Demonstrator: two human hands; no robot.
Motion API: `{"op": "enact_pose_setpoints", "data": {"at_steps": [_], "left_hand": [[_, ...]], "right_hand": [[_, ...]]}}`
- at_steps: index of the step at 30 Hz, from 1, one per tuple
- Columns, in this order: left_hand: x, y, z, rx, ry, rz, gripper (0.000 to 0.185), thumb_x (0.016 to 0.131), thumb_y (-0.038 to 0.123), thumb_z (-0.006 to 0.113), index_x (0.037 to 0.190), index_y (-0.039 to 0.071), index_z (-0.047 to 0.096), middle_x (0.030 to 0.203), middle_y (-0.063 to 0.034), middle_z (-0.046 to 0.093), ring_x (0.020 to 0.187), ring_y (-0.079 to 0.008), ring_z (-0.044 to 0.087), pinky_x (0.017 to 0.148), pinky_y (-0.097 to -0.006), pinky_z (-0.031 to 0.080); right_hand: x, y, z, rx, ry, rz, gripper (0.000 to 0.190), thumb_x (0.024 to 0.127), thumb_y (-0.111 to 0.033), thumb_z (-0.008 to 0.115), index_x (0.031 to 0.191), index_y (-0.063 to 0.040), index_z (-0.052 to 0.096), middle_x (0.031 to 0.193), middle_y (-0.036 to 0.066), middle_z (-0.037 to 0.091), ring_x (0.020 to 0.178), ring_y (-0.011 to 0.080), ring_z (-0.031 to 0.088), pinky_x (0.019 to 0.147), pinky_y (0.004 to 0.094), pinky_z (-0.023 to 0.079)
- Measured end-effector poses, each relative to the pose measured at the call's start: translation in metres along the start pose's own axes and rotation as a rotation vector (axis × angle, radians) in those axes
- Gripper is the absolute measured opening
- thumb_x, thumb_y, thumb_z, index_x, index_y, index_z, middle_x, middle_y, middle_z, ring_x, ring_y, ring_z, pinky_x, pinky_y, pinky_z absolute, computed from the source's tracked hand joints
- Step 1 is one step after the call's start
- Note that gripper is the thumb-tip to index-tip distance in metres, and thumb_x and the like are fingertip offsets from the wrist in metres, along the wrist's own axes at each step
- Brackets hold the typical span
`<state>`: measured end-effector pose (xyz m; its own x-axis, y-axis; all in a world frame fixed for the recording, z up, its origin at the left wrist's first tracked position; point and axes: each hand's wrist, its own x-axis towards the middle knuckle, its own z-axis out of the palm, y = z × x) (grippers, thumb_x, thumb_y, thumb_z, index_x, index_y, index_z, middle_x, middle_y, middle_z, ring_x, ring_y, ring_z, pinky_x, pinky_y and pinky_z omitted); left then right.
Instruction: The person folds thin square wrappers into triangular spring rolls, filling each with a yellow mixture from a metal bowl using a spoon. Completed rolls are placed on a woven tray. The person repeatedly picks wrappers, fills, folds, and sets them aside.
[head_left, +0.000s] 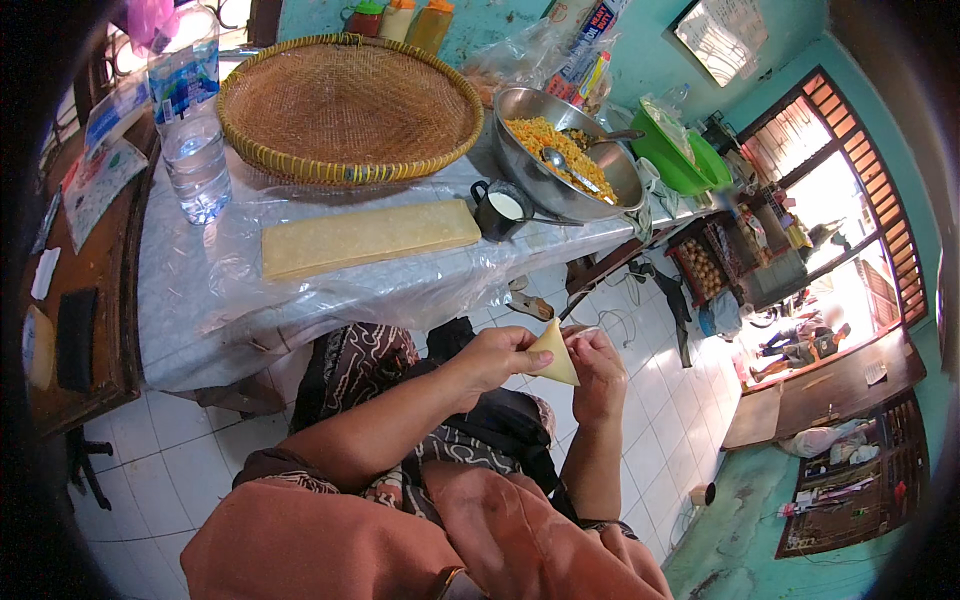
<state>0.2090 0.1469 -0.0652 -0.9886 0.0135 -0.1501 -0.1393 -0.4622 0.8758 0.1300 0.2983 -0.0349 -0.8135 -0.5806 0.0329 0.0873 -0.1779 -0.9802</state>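
Observation:
My left hand (504, 361) pinches a folded triangular pastry wrapper (556, 355), its thumb lying across the front. My right hand (598, 363) is at the wrapper's right edge near its tip, fingers bent; how firmly they grip is hard to tell. Both hands are in front of the table edge, above my lap. On the plastic-covered table lies a long stack of pale dough sheets (367, 238). Beside it stands a dark mug (498, 213) with white liquid and a utensil. Behind the mug, a steel bowl (630, 196) holds an orange-yellow filling with spoons in it.
A round woven bamboo tray (349, 109) lies at the back of the table, a water bottle (196, 161) at its left. Green plastic basins (675, 154) stand beyond the bowl. A wooden surface (112, 330) adjoins at left. Two people are outside the doorway at far right.

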Motion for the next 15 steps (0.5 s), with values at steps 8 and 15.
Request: {"op": "enact_pose_setpoints", "data": {"at_steps": [8, 15], "left_hand": [[0.0, -0.001, 0.001, 0.011, 0.121, 0.033, 0.028, 0.08, 0.021, 0.067, 0.098, 0.001, 0.061, 0.089, -0.0023, 0.062, 0.084, -0.0097, 0.054, 0.078, -0.0235, 0.039], [-0.001, 0.013, 0.003, 0.349, 0.197, 0.16, 0.028, 0.078, 0.018, 0.069, 0.098, 0.0, 0.062, 0.087, -0.0037, 0.064, 0.077, -0.0109, 0.057, 0.07, -0.0253, 0.044]], "right_hand": [[-0.016, 0.007, 0.001, -0.462, 0.029, -0.159, 0.018, 0.074, -0.014, 0.063, 0.084, 0.0, 0.059, 0.094, 0.009, 0.058, 0.108, 0.0264, 0.05, 0.093, 0.0361, 0.034], [-0.013, 0.014, 0.003, -0.144, 0.022, -0.039, 0.016, 0.071, -0.004, 0.066, 0.084, -0.005, 0.056, 0.101, 0.007, 0.056, 0.103, 0.0185, 0.049, 0.09, 0.0301, 0.035]]}}
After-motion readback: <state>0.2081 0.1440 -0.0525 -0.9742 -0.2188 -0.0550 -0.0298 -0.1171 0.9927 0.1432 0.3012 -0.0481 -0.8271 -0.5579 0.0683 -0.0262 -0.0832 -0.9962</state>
